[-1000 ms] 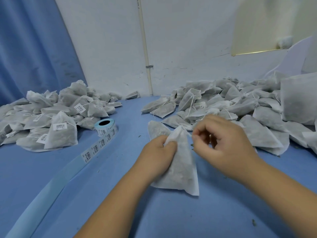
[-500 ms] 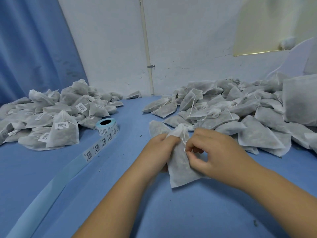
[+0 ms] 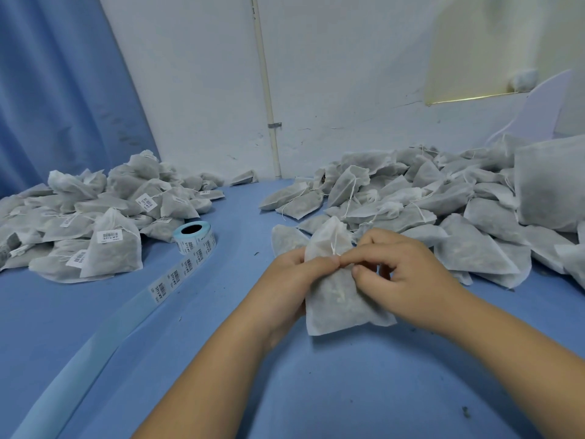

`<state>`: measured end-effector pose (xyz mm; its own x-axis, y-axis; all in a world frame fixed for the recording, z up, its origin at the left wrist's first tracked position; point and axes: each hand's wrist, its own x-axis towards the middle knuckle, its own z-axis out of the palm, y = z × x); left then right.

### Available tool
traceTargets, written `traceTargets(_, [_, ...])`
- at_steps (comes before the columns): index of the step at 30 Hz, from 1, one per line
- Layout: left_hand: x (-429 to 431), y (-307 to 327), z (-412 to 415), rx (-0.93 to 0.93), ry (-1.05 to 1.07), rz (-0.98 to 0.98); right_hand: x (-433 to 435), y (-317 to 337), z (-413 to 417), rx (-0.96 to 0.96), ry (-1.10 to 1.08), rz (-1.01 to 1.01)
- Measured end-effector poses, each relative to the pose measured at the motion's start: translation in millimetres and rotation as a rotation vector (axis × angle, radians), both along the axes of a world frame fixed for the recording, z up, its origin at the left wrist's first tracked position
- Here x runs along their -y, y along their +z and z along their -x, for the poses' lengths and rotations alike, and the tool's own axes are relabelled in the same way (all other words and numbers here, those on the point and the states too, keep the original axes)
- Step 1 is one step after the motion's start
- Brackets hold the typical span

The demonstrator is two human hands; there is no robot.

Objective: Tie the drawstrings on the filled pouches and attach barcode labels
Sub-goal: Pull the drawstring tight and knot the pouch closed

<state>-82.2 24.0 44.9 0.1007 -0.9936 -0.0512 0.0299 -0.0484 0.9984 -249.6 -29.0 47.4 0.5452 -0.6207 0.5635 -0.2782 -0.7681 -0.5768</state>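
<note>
Both hands close on one white non-woven pouch filled with dark loose matter. The left hand wraps its left side, thumb laid across the front just under the gathered neck. The right hand has its fingers curled, forefinger and thumb pinching the fabric at that neck, the forefinger tip touching the left thumb tip. A thin white drawstring stands up just above those fingertips; whether the right fingers hold the string itself cannot be told. A second ago the right hand was apart, off to the right of the neck, and the pouch hung under the left hand alone; now the hands meet and the pouch sits between them at mid-scene, over the blue table top. Blue surface stretches from the pouch to the near edge, and a lane of it runs far between two heaps. To the left a roll of barcode labels on pale blue backing trails its strip towards the near left. Beyond it lies the left heap of labelled pouches. The right heap of pouches with loose strings reaches just beside the right hand, and a large white sack of the same dark matter stands at its far right.
</note>
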Motion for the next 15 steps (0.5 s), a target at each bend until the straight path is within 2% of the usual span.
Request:
traceTargets(6, [-0.3,-0.1,0.5,0.028,0.051,-0.001,0.3,0.7,-1.0,0.046,-0.003,-0.057])
traceTargets(9, [0.3,0.0,1.4,0.126,0.078,0.012,2.9,-1.0,-3.8,0.170,-0.096,-0.063])
traceTargets(12, [0.1,0.7,2.8,0.219,0.062,0.002,6.7,-0.2,-4.8,0.326,-0.139,-0.199])
traceTargets(15, [-0.8,0.8,7.0,0.281,0.005,0.001,9.4,-1.9,-5.0,0.348,-0.124,-0.310])
